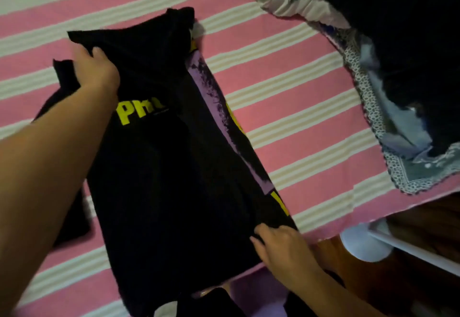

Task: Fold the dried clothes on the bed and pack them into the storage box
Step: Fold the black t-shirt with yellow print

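A black T-shirt (174, 167) with yellow lettering and a purple print lies lengthwise on the pink and white striped bed sheet (286, 92), partly folded. My left hand (95, 70) grips the shirt's upper left part, near a sleeve, fingers curled into the cloth. My right hand (278, 244) pinches the lower right hem at the bed's near edge. No storage box can be made out in view.
A pile of other clothes (388, 87) lies at the right of the bed: dark garments, a pale cloth, a patterned lace-edged piece. Past the bed's edge at lower right are a wooden floor, a white round object (366, 244) and a white frame.
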{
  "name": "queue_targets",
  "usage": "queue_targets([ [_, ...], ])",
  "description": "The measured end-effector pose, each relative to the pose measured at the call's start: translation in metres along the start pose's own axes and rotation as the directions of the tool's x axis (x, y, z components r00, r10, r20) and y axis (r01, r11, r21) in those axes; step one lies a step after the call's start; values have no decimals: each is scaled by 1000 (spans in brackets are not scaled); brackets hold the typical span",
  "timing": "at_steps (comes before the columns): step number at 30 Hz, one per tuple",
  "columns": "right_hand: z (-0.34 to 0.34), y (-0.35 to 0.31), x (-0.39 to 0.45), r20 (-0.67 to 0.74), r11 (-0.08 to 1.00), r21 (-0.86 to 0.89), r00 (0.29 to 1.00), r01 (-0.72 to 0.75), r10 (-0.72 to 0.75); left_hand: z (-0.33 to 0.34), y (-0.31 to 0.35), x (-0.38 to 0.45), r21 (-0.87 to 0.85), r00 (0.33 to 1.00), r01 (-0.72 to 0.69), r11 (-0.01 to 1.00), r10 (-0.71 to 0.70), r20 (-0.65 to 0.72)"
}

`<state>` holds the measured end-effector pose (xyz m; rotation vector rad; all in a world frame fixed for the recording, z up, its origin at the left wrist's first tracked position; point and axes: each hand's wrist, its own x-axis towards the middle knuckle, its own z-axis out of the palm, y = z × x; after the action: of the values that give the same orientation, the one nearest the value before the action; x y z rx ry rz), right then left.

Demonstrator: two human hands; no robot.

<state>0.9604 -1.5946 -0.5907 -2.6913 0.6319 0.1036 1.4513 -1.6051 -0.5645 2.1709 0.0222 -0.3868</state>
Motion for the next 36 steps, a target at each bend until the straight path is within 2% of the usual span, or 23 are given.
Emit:
queue_targets([
  [2, 34, -23, 8, 82, 999, 30, 996, 21, -24, -15, -26, 22, -125, 959, 226, 966, -198, 205],
  [3, 50, -30, 10, 103, 999, 47, 995, 11, -15, -20, -36, 25, -154, 929, 288, 945, -236, 286],
  [4, 63, -36, 12, 128, 998, 64, 992, -17, 8, -23, -42, 24, -207, 918, 324, 923, -254, 305],
  [7, 80, -46, 10, 157, 992, 121, 987, -40, 21, -32, -43, 10, -301, 922, 292, 908, -184, 340],
  [12, 61, -58, 3, 170, 983, 183, 985, 0, -31, -51, -35, 3, -420, 930, 238, 876, -82, 357],
  [14, 63, -60, 2, 271, 979, 191, 955, 68, -119, -57, -41, 1, -320, 942, 231, 919, -129, 311],
  [16, 68, -55, 0, 406, 976, 150, 891, 155, -204, -57, -74, -4, -114, 946, 252, 961, -220, 237],
  [17, 69, -49, 0, 408, 979, 110, 890, 173, -203, -58, -97, -12, 4, 943, 276, 961, -271, 190],
  [18, 66, -42, 0, 371, 989, 76, 917, 125, -145, -57, -120, -31, 107, 932, 300, 948, -315, 177],
  [19, 61, -32, 2, 320, 998, 63, 947, -1, -19, -55, -140, -60, 182, 910, 339, 923, -371, 186],
  [21, 51, -4, 8, 231, 959, 17, 934, -284, 273, -55, -155, -148, 229, 805, 455, 861, -507, 308],
  [23, 39, 20, 15, 231, 853, 34, 835, -521, 500, -48, -171, -236, 310, 639, 556, 771, -635, 434],
  [24, 34, 25, 19, 298, 761, 136, 759, -635, 579, -42, -180, -272, 359, 565, 581, 731, -679, 469],
  [25, 31, 27, 24, 399, 645, 231, 675, -729, 621, -35, -193, -297, 405, 529, 582, 705, -707, 469],
  [26, 30, 25, 26, 496, 551, 278, 609, -787, 619, -27, -206, -319, 455, 532, 548, 702, -712, 457],
  [27, 30, 24, 27, 576, 528, 258, 568, -809, 588, -21, -215, -334, 513, 547, 500, 698, -713, 438],
  [29, 37, 30, 21, 649, 575, 173, 531, -800, 544, -11, -224, -356, 577, 590, 416, 703, -691, 418],
  [33, 37, 48, 13, 624, 602, 125, 534, -789, 571, -6, -234, -375, 586, 548, 442, 680, -721, 424],
  [36, 36, 53, 10, 586, 684, 6, 557, -729, 588, -6, -242, -376, 620, 557, 374, 690, -702, 445],
])
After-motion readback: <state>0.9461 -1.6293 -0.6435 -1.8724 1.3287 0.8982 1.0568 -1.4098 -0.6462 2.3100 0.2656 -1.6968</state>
